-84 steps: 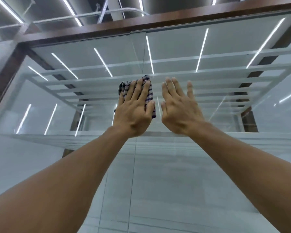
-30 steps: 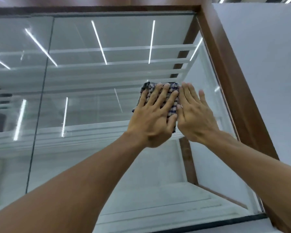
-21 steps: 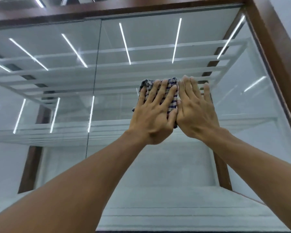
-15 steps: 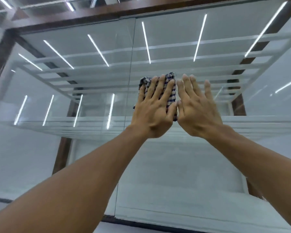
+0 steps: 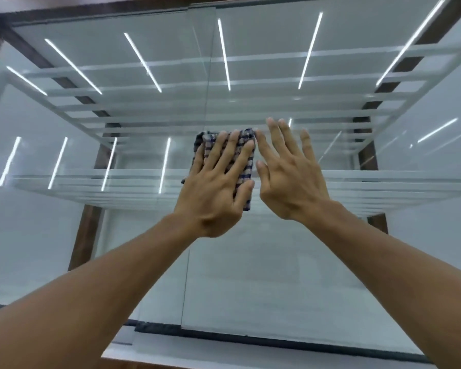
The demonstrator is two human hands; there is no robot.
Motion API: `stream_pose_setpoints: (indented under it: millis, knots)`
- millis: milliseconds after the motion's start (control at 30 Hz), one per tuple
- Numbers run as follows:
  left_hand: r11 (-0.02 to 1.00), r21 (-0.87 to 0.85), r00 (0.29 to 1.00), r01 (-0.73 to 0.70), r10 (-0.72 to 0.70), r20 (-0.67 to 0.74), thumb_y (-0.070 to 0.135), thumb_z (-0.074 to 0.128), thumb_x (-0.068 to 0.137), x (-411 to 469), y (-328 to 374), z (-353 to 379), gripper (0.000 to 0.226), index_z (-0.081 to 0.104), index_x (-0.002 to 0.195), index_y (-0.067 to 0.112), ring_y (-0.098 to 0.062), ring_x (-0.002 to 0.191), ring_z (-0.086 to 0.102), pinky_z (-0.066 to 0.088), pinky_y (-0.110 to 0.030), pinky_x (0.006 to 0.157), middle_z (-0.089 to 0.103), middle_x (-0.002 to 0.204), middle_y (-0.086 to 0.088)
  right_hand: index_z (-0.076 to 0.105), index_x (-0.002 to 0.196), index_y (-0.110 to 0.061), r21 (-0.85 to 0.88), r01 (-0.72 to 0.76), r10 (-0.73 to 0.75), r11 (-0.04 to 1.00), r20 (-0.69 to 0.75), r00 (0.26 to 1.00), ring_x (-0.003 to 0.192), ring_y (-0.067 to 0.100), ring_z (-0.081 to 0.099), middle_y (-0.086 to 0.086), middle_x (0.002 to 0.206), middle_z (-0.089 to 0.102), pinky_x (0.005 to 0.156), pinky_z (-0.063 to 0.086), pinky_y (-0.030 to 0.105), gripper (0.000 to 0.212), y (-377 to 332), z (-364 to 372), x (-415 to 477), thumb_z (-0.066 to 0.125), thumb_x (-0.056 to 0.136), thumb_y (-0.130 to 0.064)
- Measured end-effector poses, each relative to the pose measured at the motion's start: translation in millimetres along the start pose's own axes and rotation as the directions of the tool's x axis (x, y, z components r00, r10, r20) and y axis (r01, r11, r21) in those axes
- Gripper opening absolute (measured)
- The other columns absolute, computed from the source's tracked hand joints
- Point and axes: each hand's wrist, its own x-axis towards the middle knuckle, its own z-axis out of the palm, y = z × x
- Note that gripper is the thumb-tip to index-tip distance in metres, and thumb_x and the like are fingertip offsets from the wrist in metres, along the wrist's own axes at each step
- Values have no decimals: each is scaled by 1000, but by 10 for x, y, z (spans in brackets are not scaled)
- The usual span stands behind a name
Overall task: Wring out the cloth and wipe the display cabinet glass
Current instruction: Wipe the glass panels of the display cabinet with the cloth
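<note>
Wooden post (image 5: 87, 235): a dark brown upright well to the left of the left grip, seen behind the pane and running down past wrist level.
Glass shelves (image 5: 64, 179): inside the cabinet, with their stacked pale edges reaching out to the left of the left grip and on past the right grip at about knuckle level.
Left grip (image 5: 213, 187): spread wide, with the palm flat, four fingers straight and fanned, and the thumb straight on its right side. No finger curls round anything. It presses the cloth flat against the pane.
Cloth (image 5: 245, 170): a folded checked pad, dark blue and pale, pinned between the left grip and the cabinet glass. It shows above the fingertips, between the fingers and along the thumb side.
Right grip (image 5: 290, 179): just to the right of the left grip, across a narrow gap. Its fingers are straight and spread, the palm faces the bare pane, and it holds nothing. Its index fingertip lies right beside the cloth's upper right corner, but contact cannot be told.
Cabinet glass (image 5: 277, 275): the clear front pane under both grips, reaching far above and below them.
Light reflections (image 5: 224, 54): bright slanted strips well above both grips.
Bottom track (image 5: 250, 339): a dark strip far below the wrists.
</note>
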Motion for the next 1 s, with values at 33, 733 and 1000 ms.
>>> stream_pose_setpoints:
  millis: [33,733,1000]
  knots:
    - [1000,-13,1000,19,-19,-7,54,10,101,160,94,-1,71,-8,165,27,-14,157,-24,-17,-43,127,-18,173,0,6,163,-19,-1,-31,31,1000,-4,1000,158,24,-10,10,171,-4,127,-9,51,65,122,-36,-41,14,101,-39]
    - [962,-5,959,-274,273,79,52,8,103,1319,2633,522,70,-15,163,23,-22,156,-27,-18,-49,126,-24,171,-5,10,163,-20,-268,-328,310,906,-106,945,158,28,-7,16,170,0,128,-5,49,67,2702,-807,-1205,15,100,-43]
    - [947,-2,943,-323,321,88,50,8,107,1733,3589,728,70,-13,164,14,-27,157,-23,-14,-53,127,-19,172,-10,21,160,-3,284,-376,454,882,-301,838,158,20,10,11,169,18,124,3,17,66,2963,-892,-1530,28,96,-17]
